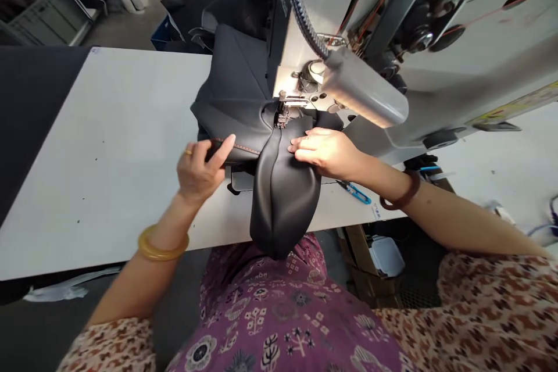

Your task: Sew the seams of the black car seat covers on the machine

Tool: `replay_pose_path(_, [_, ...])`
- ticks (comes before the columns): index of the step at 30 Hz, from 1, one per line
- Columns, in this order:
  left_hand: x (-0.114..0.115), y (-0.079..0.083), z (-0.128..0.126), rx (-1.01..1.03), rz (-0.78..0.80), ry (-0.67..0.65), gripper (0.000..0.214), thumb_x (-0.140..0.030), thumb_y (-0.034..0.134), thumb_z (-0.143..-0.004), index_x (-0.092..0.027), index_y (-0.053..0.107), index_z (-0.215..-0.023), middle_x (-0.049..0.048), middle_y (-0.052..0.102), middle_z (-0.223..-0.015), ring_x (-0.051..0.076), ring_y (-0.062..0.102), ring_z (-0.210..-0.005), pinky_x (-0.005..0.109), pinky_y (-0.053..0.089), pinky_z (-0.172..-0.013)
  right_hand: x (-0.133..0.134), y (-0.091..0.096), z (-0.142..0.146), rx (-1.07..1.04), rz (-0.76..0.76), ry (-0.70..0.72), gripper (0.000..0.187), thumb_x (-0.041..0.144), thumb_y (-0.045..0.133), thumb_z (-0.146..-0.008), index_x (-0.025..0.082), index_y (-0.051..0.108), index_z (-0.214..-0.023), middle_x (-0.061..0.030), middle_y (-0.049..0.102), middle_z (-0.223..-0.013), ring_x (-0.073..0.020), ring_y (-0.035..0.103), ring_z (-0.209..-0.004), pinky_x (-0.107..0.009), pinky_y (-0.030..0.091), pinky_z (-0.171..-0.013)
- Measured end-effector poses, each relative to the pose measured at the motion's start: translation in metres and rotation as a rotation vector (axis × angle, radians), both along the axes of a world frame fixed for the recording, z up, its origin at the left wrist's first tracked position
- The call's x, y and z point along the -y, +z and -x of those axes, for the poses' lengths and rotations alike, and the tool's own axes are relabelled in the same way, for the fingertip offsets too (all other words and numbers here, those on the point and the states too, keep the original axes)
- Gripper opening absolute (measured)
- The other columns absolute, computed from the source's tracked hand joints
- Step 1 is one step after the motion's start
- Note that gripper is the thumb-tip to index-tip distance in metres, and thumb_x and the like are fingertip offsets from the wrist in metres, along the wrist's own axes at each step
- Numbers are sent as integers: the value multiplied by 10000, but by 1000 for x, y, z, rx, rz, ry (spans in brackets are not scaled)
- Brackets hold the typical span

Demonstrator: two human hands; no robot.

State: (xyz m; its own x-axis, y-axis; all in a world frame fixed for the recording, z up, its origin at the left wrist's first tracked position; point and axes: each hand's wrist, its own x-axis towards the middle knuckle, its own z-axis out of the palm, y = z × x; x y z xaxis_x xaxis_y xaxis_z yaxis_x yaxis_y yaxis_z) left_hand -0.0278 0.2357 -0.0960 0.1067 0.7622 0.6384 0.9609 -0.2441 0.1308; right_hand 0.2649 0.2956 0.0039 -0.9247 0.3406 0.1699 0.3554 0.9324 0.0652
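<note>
- A person seated at a white worktable (108, 145) held a black leatherette cover (283, 197) at the metal presser foot (283, 115) of a grey industrial sewing machine (361, 87). The cover lay straight ahead between the two hands, its folded end hanging off the table's near edge over the lap
- The cover's long axis ran from the lap away toward the needle, and a raised ridge down its middle lined up with the presser foot
- The left hand (201, 167) was curled closed with the thumb on top, pinching the cover's orange-stitched edge (238, 147) to the left of the foot
- The right hand (325, 152) lay spread flat with fingers extended, pressing the cover just right of the foot and gripping nothing. It was the nearer of the two to the needle
- An amber bangle (162, 246) circled the left wrist and a dark brown bangle (401, 193) the right. Blue-handled thread snips (358, 192) lay on the table just beside the right forearm
- A dark badge (283, 6) on the machine head and a yellow label strip (514, 107) on its arm carried marks too blurred to read, so no brand could be made out
</note>
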Motion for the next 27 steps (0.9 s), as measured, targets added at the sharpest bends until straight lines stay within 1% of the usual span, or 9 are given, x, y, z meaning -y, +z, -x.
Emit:
replay_pose_path(2, [-7, 34, 5, -53, 60, -59, 534, -95, 523, -743, -314, 636, -1218, 95, 601, -1038, 247, 577, -947, 438, 444, -911, 2, -1, -3, -9, 28, -18, 259, 68, 425, -816, 195, 648, -854, -43, 708, -933, -157, 602, -824, -324, 428, -804])
replay_pose_path(4, [-15, 64, 0, -92, 150, -208, 563, -83, 501, -768, -359, 607, -1248, 72, 586, -1168, 258, 536, -1107, 498, 361, -1040, 2, -2, -2, 4, 40, -48, 254, 75, 439, -793, 203, 650, -854, -45, 707, -931, -165, 600, -821, -332, 430, -807])
replay_pose_path(6, [-23, 84, -11, -196, 225, -383, 595, -66, 452, -796, -384, 562, -1287, 37, 563, -1257, 254, 500, -1177, 541, 310, -1081, 2, -3, -1, 5, 54, -61, 259, 83, 444, -784, 209, 654, -867, -48, 706, -934, -174, 602, -836, -340, 433, -815])
replay_pose_path(8, [-30, 94, -23, -403, 257, -480, 643, -43, 388, -810, -379, 496, -1347, 46, 557, -1277, 256, 533, -1098, 536, 406, -980, 1, -3, 0, -5, 60, -50, 268, 91, 441, -791, 213, 658, -890, -50, 705, -948, -183, 607, -865, -349, 437, -822])
replay_pose_path(10, [-35, 97, -33, -610, 256, -475, 693, -19, 360, -792, -357, 442, -1392, 84, 577, -1219, 259, 562, -973, 452, 486, -800, 1, -4, -1, -15, 56, -30, 277, 97, 432, -800, 216, 656, -909, -49, 704, -966, -186, 612, -881, -356, 441, -827])
replay_pose_path(13, [-38, 98, -42, -748, 271, -429, 746, -4, 417, -722, -320, 439, -1397, 111, 594, -1087, 270, 563, -897, 351, 467, -647, -2, -4, -3, -28, 27, -5, 287, 104, 406, -816, 204, 650, -930, -57, 702, -988, -190, 622, -897, -369, 451, -834])
replay_pose_path(16, [-37, 99, -46, -761, 306, -425, 744, -4, 470, -678, -298, 481, -1362, 104, 597, -1020, 270, 561, -876, 328, 448, -621, -6, -3, -3, -52, -5, 2, 291, 97, 390, -813, 183, 646, -921, -64, 703, -1006, -205, 636, -955, -381, 464, -850])
replay_pose_path(22, [-34, 98, -46, -600, 363, -461, 590, -42, 502, -725, -296, 585, -1251, 97, 598, -1035, 270, 560, -902, 365, 460, -693, -14, -4, -6, -74, 33, 10, 260, 89, 419, -775, 183, 649, -853, -61, 717, -990, -228, 635, -1071, -388, 491, -868])
replay_pose_path(27, [-37, 98, -46, -638, 323, -435, 643, -12, 446, -702, -339, 596, -1235, 82, 588, -1023, 258, 546, -870, 340, 432, -652, -22, -5, -7, -115, 122, -4, 288, 86, 435, -756, 209, 663, -882, -40, 718, -990, -220, 620, -1098, -398, 493, -905])
